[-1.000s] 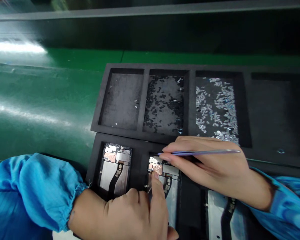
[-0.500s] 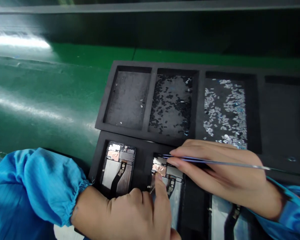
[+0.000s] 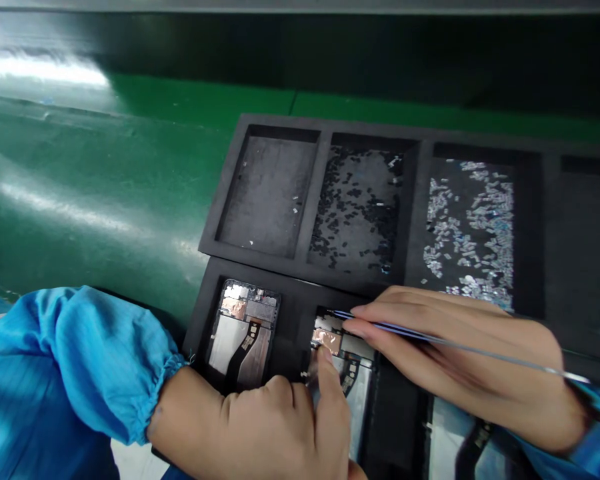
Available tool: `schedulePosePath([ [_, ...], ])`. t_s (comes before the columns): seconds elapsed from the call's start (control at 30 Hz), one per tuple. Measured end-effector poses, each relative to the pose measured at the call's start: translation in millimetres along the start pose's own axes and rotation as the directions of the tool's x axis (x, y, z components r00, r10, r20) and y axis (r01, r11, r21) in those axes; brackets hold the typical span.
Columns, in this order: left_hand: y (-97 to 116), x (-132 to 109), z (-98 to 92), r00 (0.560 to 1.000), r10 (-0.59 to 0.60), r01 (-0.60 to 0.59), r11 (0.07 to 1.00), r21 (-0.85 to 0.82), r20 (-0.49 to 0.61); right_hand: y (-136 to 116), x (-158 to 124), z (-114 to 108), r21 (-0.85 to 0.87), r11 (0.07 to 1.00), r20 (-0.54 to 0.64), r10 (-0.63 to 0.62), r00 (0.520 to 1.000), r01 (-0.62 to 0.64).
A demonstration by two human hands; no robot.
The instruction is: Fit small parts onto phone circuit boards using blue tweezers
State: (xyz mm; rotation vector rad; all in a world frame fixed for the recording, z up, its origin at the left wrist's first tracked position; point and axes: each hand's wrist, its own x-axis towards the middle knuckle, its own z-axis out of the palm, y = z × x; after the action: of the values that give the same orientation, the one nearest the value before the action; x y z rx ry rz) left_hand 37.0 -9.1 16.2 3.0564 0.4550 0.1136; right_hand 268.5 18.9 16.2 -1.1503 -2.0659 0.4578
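Observation:
My right hand (image 3: pixel 460 360) grips thin metal tweezers (image 3: pixel 445 341) between thumb and fingers. Their tips rest at the top part of an opened phone (image 3: pixel 361 393), too small to tell whether they pinch anything. Silver plates, a copper-coloured patch (image 3: pixel 329 341) and a black flex cable (image 3: pixel 349 377) show on this phone. My left hand (image 3: pixel 285 427) has its index finger stretched onto the phone just below the copper patch, other fingers curled. That hand covers the phone's lower left part. Left of it, a second opened phone (image 3: pixel 237 333) lies in its own slot.
A black foam tray (image 3: pixel 260 260) lies behind the phones. Its compartments hold small black pieces (image 3: pixel 350 213), small silvery pieces (image 3: pixel 497 227) and a few loose bits. Another opened phone (image 3: pixel 447 447) sits under my right forearm. The phones lie in a black holder (image 3: pixel 295 300) on a green surface (image 3: pixel 105 173).
The whole scene has shifted a little to the right in view, as the camera moved. Both hands keep about the same place on the phone; the tweezers' rear end tilts lower.

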Motion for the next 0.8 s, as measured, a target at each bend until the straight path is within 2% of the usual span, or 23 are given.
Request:
schedulePosePath([
  [0.4,-0.7,2.8,-2.2,1.0,0.016,-0.016,1.0,-0.012,-0.015,0.4,0.9,-1.1,0.0,1.0,0.015,0.011,1.0,-0.011],
  [0.57,-2.4,3.6,-4.0,1.0,0.011,-0.011,1.0,0.012,-0.02,3.3,-1.1,1.6,-0.03,0.999,-0.027,-0.027,0.999,0.026],
  [0.8,-1.1,2.5,-1.8,1.0,0.018,-0.017,0.998,0.056,-0.018,2.1,-5.3,-2.2,-0.055,0.996,-0.007,0.064,0.998,-0.064],
])
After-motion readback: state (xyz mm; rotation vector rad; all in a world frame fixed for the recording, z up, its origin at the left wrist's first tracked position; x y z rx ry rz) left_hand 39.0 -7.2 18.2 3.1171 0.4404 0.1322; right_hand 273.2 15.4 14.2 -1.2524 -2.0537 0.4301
